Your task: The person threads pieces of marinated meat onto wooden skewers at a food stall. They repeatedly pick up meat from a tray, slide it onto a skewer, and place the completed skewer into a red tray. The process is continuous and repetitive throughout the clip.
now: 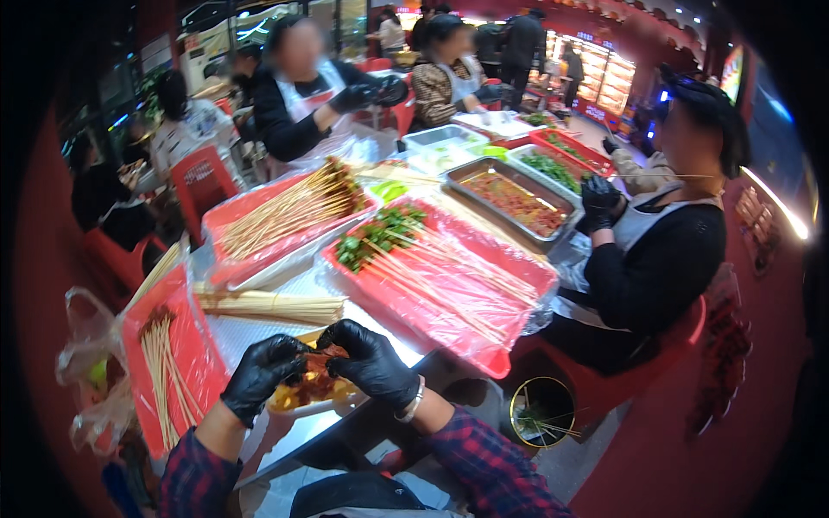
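Observation:
Both my hands wear black gloves and hover over a container of marinated meat (pixel 304 392) in yellowish, oily liquid. Between my left hand (pixel 269 372) and my right hand (pixel 372 362) a thin reddish-brown piece of meat (pixel 331 351) is pinched at its two ends. Just beyond my hands lies a bundle of bare bamboo skewers (pixel 272 307). To the left, a red plastic-lined tray (pixel 201 353) holds several skewers tipped with meat (pixel 157 324). The red lined tray (pixel 447 304) ahead on the right carries skewers of green leaves (pixel 382 236).
Another red tray (pixel 227 272) at the back left is heaped with loaded skewers. A metal pan (pixel 511 194) of meat stands farther back. A co-worker (pixel 654 226) sits at right, others opposite. By the table's edge on the floor is a waste bin (pixel 543 411) with sticks inside.

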### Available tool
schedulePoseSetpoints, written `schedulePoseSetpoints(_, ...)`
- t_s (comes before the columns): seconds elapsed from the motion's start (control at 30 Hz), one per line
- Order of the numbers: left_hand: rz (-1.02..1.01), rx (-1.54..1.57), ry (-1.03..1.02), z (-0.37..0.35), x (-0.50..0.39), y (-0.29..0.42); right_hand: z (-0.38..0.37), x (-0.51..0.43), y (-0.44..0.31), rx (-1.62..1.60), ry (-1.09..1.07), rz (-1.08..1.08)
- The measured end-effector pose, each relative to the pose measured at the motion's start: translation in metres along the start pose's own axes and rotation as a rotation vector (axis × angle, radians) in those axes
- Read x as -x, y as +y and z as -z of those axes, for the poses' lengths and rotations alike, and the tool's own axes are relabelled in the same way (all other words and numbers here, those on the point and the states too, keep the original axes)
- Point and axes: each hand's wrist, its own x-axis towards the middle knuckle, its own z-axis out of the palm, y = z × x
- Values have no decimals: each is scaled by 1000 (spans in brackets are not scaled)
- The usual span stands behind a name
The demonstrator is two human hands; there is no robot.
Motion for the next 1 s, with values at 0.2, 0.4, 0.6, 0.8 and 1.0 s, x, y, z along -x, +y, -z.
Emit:
schedulePoseSetpoints(0.2,-5,6,-45,0,5,20,79,-6,-70,65,78,-40)
schedulePoseSetpoints(0.4,95,83,-36,5,-3,18,214,-71,-88,284,278,-157)
schedulePoseSetpoints(0.6,160,34,90,18,-15,13,337,-126,-57,587,612,-292)
schedulePoseSetpoints(0.8,228,-3,249,19,-35,9,455,-176,-4,1392,586,-507)
schedulePoseSetpoints(1.0,260,34,252,17,-45,7,507,-191,19,1466,602,-807)
